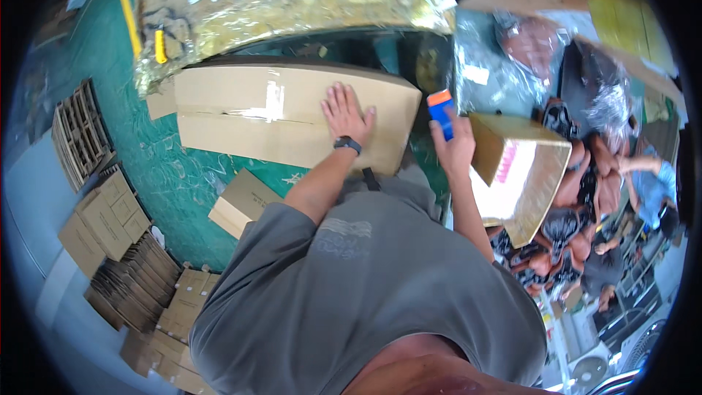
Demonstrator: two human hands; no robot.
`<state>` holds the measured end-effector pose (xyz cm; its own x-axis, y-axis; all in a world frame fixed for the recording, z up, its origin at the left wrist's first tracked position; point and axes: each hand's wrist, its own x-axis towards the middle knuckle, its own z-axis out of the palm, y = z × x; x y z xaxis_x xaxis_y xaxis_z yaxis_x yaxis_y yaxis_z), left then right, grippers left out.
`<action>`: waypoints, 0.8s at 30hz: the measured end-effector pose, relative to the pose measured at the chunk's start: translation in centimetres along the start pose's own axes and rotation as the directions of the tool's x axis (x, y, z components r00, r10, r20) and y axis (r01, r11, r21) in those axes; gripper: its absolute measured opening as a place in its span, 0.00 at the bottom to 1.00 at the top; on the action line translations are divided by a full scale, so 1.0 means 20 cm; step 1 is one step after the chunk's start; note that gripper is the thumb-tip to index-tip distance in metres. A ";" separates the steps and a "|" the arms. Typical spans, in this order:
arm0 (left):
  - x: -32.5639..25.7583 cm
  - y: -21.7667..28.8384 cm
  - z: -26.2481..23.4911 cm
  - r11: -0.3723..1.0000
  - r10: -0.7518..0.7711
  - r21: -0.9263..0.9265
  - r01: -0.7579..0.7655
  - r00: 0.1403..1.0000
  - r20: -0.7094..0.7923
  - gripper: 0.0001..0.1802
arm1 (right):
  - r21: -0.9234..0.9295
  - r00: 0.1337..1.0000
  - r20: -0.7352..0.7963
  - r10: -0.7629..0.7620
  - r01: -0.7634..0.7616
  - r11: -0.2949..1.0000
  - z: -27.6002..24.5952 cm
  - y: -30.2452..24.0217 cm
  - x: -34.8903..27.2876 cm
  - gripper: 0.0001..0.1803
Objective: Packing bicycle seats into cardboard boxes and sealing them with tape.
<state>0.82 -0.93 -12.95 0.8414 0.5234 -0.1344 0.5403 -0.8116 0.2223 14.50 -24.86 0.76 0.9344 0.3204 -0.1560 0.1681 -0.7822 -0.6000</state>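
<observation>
A long brown cardboard carton (234,128) lies across in front of me, a strip of clear tape (275,96) shining near the middle of its upper face. My left hand (346,113) is laid flat on the carton's right half, fingers stretched out, holding nothing. To the right of the carton, my right hand (456,148) grips a blue block-shaped object with an orange end (440,113). Its exact kind cannot be made out. Just right of that hand stands an opened carton (557,152) with a bright white inner side.
Ahead is a plastic-wrapped worktable (307,7) with a yellow-handled tool (160,45). A smaller carton (245,199) rests on the green floor. Pallets (82,135) and stacked flattened cardboard (139,289) line the left. Brown moulded parts (563,238) and other people (651,183) are at right.
</observation>
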 end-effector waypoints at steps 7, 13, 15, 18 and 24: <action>0.02 -0.06 -0.28 0.973 0.133 -0.190 -0.132 0.991 -0.008 0.45 | -0.438 0.894 -0.068 -0.443 0.372 0.818 0.34 -0.57 1.14 0.29; 0.81 -1.00 -0.68 0.692 -0.214 -0.721 -0.014 0.951 -0.223 0.12 | -0.442 0.883 -0.169 -0.437 0.328 0.835 0.42 -0.95 0.89 0.32; 1.33 -1.32 -0.90 0.828 -0.361 -0.519 0.213 0.911 -0.200 0.17 | -0.332 0.908 -0.131 -0.399 0.339 0.880 0.44 -1.02 0.55 0.30; 1.91 -1.66 -1.03 0.852 -0.415 -0.480 0.211 0.831 -0.371 0.17 | -0.255 0.976 0.053 -0.213 0.219 0.942 0.61 -0.94 -0.07 0.31; 2.19 -1.79 -0.68 0.864 -0.369 -0.480 0.152 0.840 -0.398 0.30 | -0.258 0.970 0.178 0.167 -0.118 0.959 0.64 -0.72 -1.13 0.25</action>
<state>18.15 54.54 -13.72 0.5048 0.8423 0.1890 0.5913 -0.4969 0.6352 -12.98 -13.95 2.97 0.8782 0.2754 -0.3910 0.1325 -0.9256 -0.3545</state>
